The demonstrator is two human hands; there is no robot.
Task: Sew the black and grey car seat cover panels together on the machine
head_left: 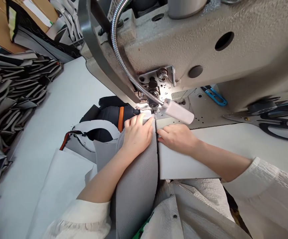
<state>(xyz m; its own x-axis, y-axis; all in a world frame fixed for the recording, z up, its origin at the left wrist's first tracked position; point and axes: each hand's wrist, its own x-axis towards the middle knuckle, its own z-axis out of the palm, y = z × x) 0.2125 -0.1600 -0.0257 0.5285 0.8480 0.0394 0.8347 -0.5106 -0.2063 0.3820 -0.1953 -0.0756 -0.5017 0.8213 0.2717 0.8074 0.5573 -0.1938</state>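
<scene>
Nearest you, the grey panel (137, 189) drops off the front of the table (183, 169) towards your lap. Its long axis runs almost straight away from your body, and its dark edge (158, 162) points up to the needle area (154, 103). That line is the relation to mind: the edge passes between your two hands and leads to the needle area, just beyond your fingers.

Your right hand (176, 137) sits to the right of the edge, fingers curled, tips touching it; you can't tell from here whether they pinch it or only rest against it. Your left hand (137, 134) lies over the panel on the other side, fingers bent and bearing down from above; whether any cloth is nipped under them is hidden. The left is the nearer to the needle area, its fingertips just beside it, while the right sits a little closer to you.

To the left of your left hand, bunched dark cloth (106, 114) with an orange strip (120, 119) lies beside the panel. Just past your right hand hangs the lamp (179, 111), and farther right are scissors (278, 124) and blue snips (215, 95). Above stands the machine (159, 43); well off to the left is a heap of pieces (14, 79).
</scene>
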